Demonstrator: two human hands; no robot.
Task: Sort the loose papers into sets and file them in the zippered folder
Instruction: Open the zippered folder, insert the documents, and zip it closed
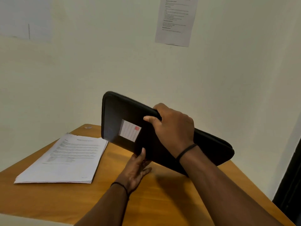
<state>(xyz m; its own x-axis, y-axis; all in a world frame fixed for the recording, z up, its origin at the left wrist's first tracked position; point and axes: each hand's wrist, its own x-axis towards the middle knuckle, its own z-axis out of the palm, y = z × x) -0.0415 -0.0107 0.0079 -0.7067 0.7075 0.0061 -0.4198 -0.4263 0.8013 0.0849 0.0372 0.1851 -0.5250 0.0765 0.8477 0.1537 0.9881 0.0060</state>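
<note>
A black zippered folder (117, 118) with a white label on its cover is held tilted on edge above the wooden table (162, 201). My right hand (174, 128) grips its upper edge, thumb on the cover and fingers curled over the top. My left hand (136, 168) holds its lower edge from beneath, thumb up against the cover. The folder looks closed. A stack of printed papers (68, 160) lies flat on the table to the left of the folder.
The table stands in a corner against pale walls. A printed notice (176, 20) hangs on the wall above. A dark door edge (291, 185) runs down the right side. A small scrap (88, 127) lies near the table's far corner.
</note>
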